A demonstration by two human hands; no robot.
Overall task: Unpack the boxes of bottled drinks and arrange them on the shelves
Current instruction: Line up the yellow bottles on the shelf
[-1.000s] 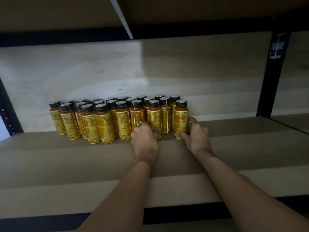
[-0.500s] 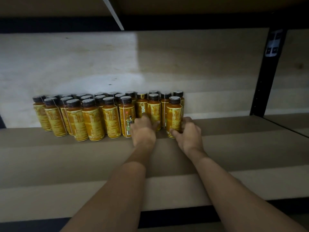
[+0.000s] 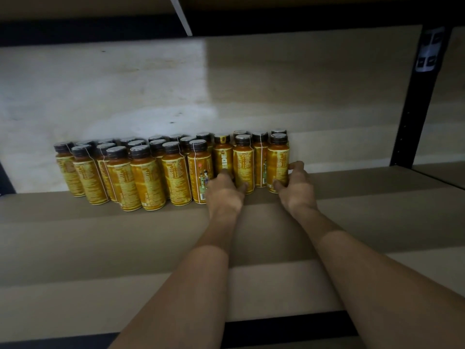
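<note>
Fingers of the right hand curled round the lower part of the end bottle, thumb on its far side. On the left hand, mostly hidden behind the knuckles; cannot tell whether pinching or merely pressing the neighbouring bottle. Both upright at the right end of the bottles packed in tight rows at the back of the shelf, close to the wall. Risks tipping a tall, narrow bottle by pushing too fast or too high, probably knocking neighbours down in a chain toward the left. Risks skewing the front row by shoving one hand ahead of the other. Calls for slow, even sliding with bases flat on the shelf.
</note>
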